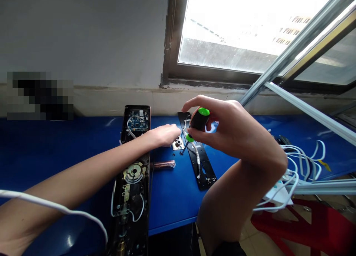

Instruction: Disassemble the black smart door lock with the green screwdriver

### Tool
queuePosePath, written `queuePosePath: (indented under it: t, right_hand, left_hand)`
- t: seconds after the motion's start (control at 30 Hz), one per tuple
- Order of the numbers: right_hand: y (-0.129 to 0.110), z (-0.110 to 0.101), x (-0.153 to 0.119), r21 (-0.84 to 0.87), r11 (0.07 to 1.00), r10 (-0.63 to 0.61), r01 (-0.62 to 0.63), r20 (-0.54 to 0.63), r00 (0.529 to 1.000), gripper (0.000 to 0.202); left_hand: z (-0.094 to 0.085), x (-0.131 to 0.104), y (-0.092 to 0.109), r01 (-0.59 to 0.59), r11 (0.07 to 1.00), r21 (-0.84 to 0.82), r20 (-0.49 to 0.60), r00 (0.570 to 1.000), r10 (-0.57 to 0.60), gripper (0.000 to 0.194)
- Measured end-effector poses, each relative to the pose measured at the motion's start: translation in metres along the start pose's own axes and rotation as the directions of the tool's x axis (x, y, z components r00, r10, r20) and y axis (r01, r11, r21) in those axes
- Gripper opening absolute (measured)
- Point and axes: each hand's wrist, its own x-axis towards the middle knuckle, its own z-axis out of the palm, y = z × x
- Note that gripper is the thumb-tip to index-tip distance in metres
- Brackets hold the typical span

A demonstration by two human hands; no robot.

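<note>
My right hand [222, 118] grips a screwdriver [199, 119] with a black and green handle. Its shaft slants down to the left, and the tip is close to some small dark screws [181, 153] on the blue table. Beside them lies a small square metal plate [178, 143] with a round centre. My left hand [167, 134] is closed at the plate's upper left edge; whatever its fingers hold is hidden. Under my left forearm stretches a long opened black housing [136, 189], like an electronic door lock, with a blue circuit board [137, 123] and white wires.
A long black panel [204, 163] with a white cable lies right of the screws. A copper-coloured tube [164, 164] rests beside the housing. Metal frame bars [314, 113] and white cables [300, 156] are at right, above a red stool [306, 222]. A white cable [50, 204] crosses my left arm.
</note>
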Motion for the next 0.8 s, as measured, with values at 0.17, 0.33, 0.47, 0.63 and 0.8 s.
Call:
queuePosePath:
  t: [0.17, 0.33, 0.47, 0.63, 0.8]
  right_hand:
    - [-0.003, 0.003, 0.003, 0.037, 0.999, -0.04, 0.04, 0.0, 0.999, 0.041]
    - [-0.013, 0.006, 0.007, 0.086, 0.99, -0.102, 0.109, -0.083, 0.991, 0.032]
    - [-0.03, 0.015, 0.014, 0.177, 0.972, -0.112, 0.156, -0.235, 0.966, 0.028]
    - [-0.049, 0.036, 0.033, 0.173, 0.969, -0.113, 0.175, -0.319, 0.941, 0.029]
    - [-0.054, 0.055, 0.05, 0.094, 0.967, -0.199, 0.236, -0.293, 0.935, 0.027]
  left_hand:
    - [-0.02, -0.029, -0.006, -0.025, 0.999, -0.027, -0.079, 0.997, 0.023, 0.014]
    - [-0.037, -0.088, -0.038, -0.187, 0.965, -0.185, -0.288, 0.949, 0.129, 0.018]
    - [-0.026, -0.125, -0.071, -0.197, 0.956, -0.216, -0.408, 0.908, 0.095, 0.018]
    - [-0.005, -0.143, -0.098, -0.144, 0.973, -0.178, -0.482, 0.875, 0.042, 0.027]
    - [0.003, -0.147, -0.1, -0.155, 0.976, -0.151, -0.45, 0.89, 0.072, 0.031]
